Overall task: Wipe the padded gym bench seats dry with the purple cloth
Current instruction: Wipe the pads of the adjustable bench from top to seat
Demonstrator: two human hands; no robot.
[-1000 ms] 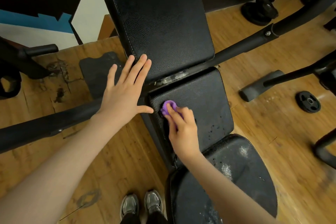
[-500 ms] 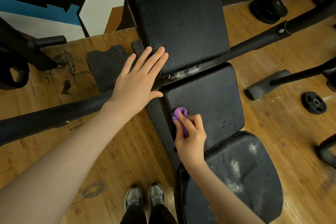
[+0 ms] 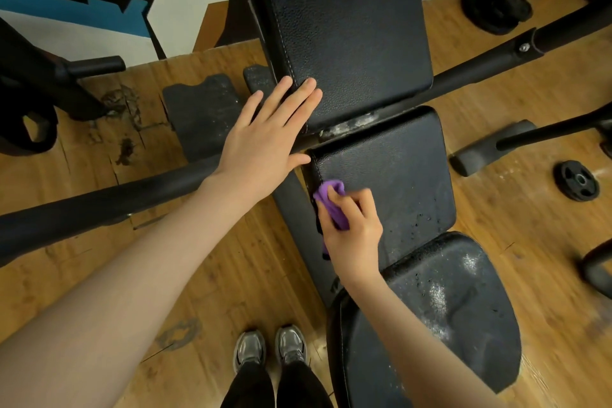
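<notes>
A black padded gym bench runs up the middle of the head view in three pads: the back pad [image 3: 344,30], the middle seat pad [image 3: 400,169] and the near pad [image 3: 440,318]. Water drops and pale smears show on the middle pad's right side and on the near pad. My right hand [image 3: 354,232] grips a bunched purple cloth [image 3: 331,202] against the left edge of the middle pad. My left hand [image 3: 268,139] lies flat with straight fingers on the lower left corner of the back pad.
Black frame bars [image 3: 490,66] cross under the bench from left to right over a wooden floor. A small weight plate [image 3: 578,180] lies at the right, a kettlebell-like weight [image 3: 500,7] at the top right. My shoes [image 3: 270,346] stand just left of the near pad.
My right hand has slid the cloth a little toward me along the middle pad's left edge. The view has shifted, so the bench sits further right. My left hand stays flat on the back pad.
</notes>
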